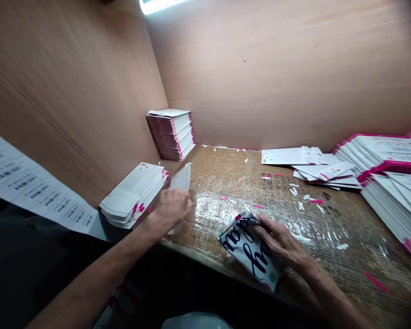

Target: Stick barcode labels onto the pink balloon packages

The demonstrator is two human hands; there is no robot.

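My left hand (174,205) is closed, blurred by motion, around a white printed card (182,176) that sticks up above the fingers. It is just right of a low stack of white cards (135,189) with pink edges. Near the front edge of the bench, my right hand (277,240) pinches a folded white piece of soft, shiny material (248,256) with dark script lettering and coloured dots. The fingers lie on its upper right side, and its lower end hangs over the bench edge.
A tall stack of cards (171,135) stands in the back left corner. Loose cards (308,164) and fanned piles of pink-edged cards (393,196) lie at right. Paper scraps dot the tape-covered cardboard bench top (222,173). A strip of barcode labels (37,187) hangs at left.
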